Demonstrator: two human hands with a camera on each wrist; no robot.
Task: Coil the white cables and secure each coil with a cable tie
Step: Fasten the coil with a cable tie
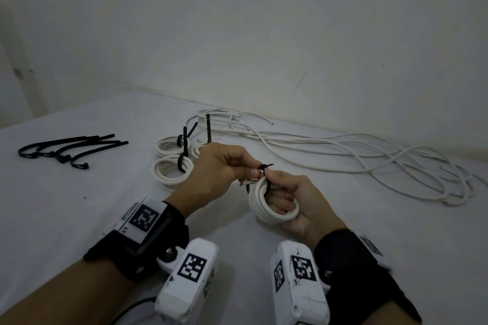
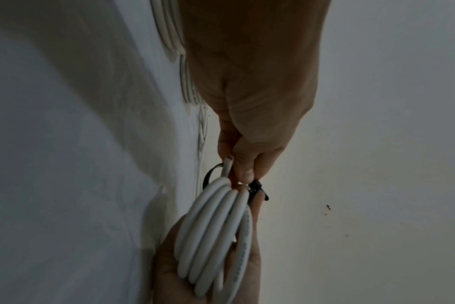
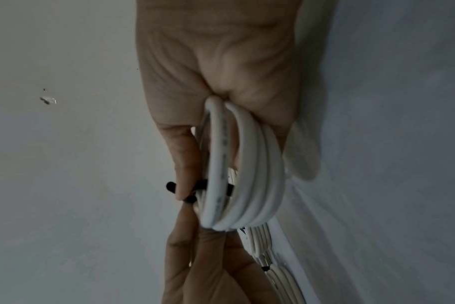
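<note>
My right hand [image 1: 274, 179] holds a small white cable coil [image 1: 266, 208] above the table, with its fingers curled through the loop. A black cable tie [image 1: 265, 168] wraps the top of the coil. My left hand [image 1: 252, 173] pinches the tie beside the right thumb. The left wrist view shows the left fingertips [image 2: 243, 172] on the tie [image 2: 257, 190] at the top of the coil [image 2: 216, 236]. In the right wrist view the right thumb [image 3: 182, 185] presses the tie [image 3: 171, 186] against the coil [image 3: 244, 164].
Three tied coils [image 1: 171, 170] lie on the white table [image 1: 79, 206] just behind my left hand, their tie tails sticking up. Several loose black ties [image 1: 66, 150] lie at the far left. Long uncoiled white cables [image 1: 343, 155] sprawl along the wall at the right.
</note>
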